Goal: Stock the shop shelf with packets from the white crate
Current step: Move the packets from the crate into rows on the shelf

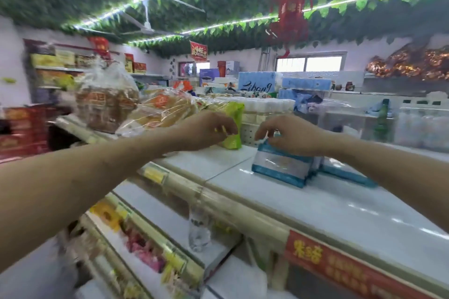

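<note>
We reach over the top shelf of a shop gondola, our right hand curled over the upper seam of a blue-and-white packet, thumb and fingers pinching it from above. The packet stands upright on its bottom edge with its broad face turned toward us. Its long side runs across the shelf, left to right, and the right end is angled slightly away. More blue packets lie just behind and to the right of it, touching or nearly so. To the packet's left, well clear of it, our left hand hangs with bent fingers at the face of a green packet; whether it grips or only touches, we cannot tell. The right hand alone is on the packet, so squaring it into its row looks like that hand's job. The white crate is out of view.
</note>
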